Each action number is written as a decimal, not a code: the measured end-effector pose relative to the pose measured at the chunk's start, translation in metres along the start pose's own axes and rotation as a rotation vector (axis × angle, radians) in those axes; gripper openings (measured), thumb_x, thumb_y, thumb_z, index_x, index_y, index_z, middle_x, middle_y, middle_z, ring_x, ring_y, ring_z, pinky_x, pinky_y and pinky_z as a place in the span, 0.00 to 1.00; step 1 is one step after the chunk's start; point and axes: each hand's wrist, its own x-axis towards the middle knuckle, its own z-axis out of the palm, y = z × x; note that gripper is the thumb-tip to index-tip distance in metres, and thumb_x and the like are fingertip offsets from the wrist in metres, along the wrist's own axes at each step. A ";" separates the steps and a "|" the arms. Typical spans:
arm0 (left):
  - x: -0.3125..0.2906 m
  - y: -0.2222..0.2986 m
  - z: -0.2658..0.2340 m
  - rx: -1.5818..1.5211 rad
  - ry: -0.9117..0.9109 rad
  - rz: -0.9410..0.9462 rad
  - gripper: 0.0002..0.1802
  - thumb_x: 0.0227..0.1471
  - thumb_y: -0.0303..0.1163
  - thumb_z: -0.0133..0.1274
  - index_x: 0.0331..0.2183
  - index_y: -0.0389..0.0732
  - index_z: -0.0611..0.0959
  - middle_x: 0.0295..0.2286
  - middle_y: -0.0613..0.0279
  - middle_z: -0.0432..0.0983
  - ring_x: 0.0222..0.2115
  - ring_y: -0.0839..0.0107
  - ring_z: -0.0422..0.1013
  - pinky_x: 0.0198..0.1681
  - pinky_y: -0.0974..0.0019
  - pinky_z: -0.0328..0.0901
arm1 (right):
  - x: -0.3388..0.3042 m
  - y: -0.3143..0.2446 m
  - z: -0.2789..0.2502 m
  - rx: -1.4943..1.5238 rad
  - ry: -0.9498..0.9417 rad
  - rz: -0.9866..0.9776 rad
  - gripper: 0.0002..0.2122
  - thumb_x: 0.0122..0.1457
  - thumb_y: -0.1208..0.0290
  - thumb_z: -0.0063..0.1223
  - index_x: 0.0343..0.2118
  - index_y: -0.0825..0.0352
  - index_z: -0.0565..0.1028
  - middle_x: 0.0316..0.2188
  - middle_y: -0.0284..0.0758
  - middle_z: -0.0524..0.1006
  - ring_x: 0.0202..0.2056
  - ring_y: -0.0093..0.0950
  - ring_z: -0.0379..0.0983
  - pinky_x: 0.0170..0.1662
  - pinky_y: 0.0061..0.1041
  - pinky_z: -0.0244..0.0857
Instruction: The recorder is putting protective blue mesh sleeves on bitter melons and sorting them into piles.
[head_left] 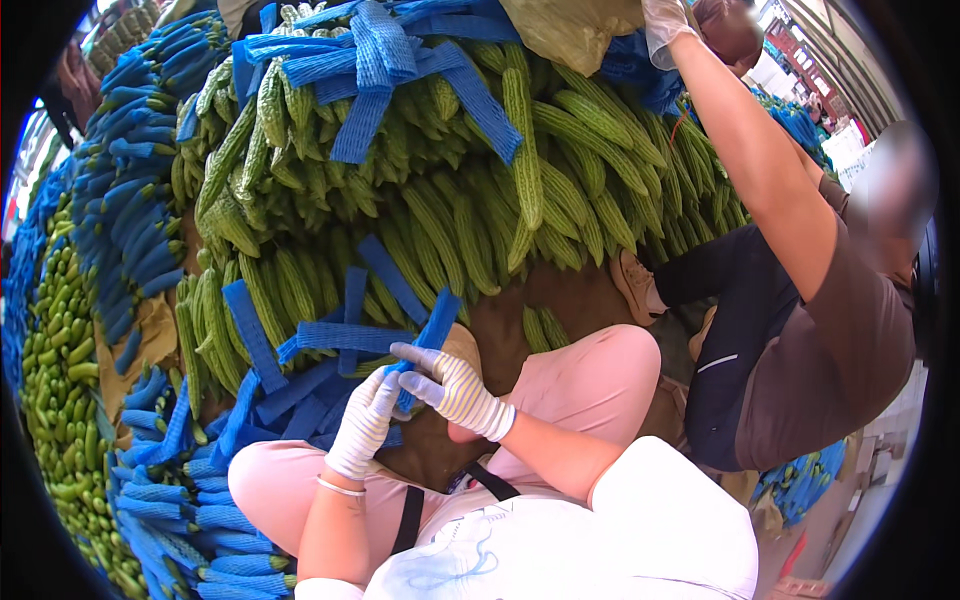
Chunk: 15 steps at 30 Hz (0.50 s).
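Note:
My left hand (362,428), in a striped work glove, is closed on the lower part of a blue foam net sleeve (438,320). My right hand (462,388), gloved the same way, pinches that sleeve from the other side, its fingertips by my left thumb. The sleeve points up and away, above my lap. Whether anything is inside it I cannot tell. Just beyond my hands lie loose blue net sleeves (352,337), some on a heap of green bitter gourds (445,235).
More blue net sleeves (385,50) drape over the pile's top. Sleeved gourds (240,540) lie stacked at left, beside smaller green vegetables (65,370). To my right a co-worker (830,340) sits close, one arm (755,165) stretched toward a tan sack (570,30).

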 end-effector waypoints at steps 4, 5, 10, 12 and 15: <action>-0.008 -0.007 -0.006 -0.096 -0.020 -0.077 0.18 0.55 0.45 0.47 0.40 0.41 0.76 0.24 0.71 0.70 0.24 0.83 0.65 0.27 0.79 0.63 | -0.001 -0.008 -0.001 0.101 -0.062 0.159 0.23 0.57 0.68 0.51 0.53 0.74 0.63 0.33 0.30 0.73 0.33 0.16 0.67 0.38 0.16 0.63; -0.009 -0.007 -0.006 -0.077 -0.009 -0.049 0.16 0.55 0.43 0.48 0.38 0.40 0.75 0.23 0.70 0.69 0.23 0.82 0.66 0.26 0.78 0.64 | -0.002 -0.003 0.000 0.102 -0.057 0.155 0.23 0.57 0.68 0.51 0.53 0.74 0.63 0.33 0.30 0.73 0.33 0.16 0.67 0.38 0.16 0.63; -0.017 0.001 -0.003 0.058 0.051 -0.055 0.09 0.54 0.34 0.48 0.34 0.39 0.75 0.23 0.71 0.69 0.22 0.83 0.63 0.25 0.79 0.59 | -0.002 0.017 0.011 0.121 -0.143 0.126 0.27 0.56 0.65 0.54 0.55 0.74 0.61 0.25 0.24 0.68 0.28 0.12 0.63 0.33 0.13 0.61; -0.019 -0.006 -0.004 0.152 0.115 -0.019 0.08 0.54 0.32 0.46 0.33 0.38 0.75 0.21 0.72 0.67 0.20 0.85 0.60 0.23 0.80 0.57 | -0.006 0.003 0.014 0.006 -0.187 0.113 0.30 0.54 0.63 0.56 0.56 0.71 0.59 0.30 0.30 0.72 0.31 0.16 0.66 0.36 0.16 0.63; -0.017 -0.010 -0.004 0.155 0.136 -0.010 0.07 0.53 0.30 0.46 0.33 0.39 0.75 0.19 0.72 0.66 0.18 0.86 0.58 0.22 0.81 0.56 | -0.008 0.012 0.014 -0.139 -0.163 -0.021 0.28 0.55 0.65 0.54 0.57 0.70 0.59 0.35 0.33 0.73 0.36 0.19 0.67 0.41 0.18 0.62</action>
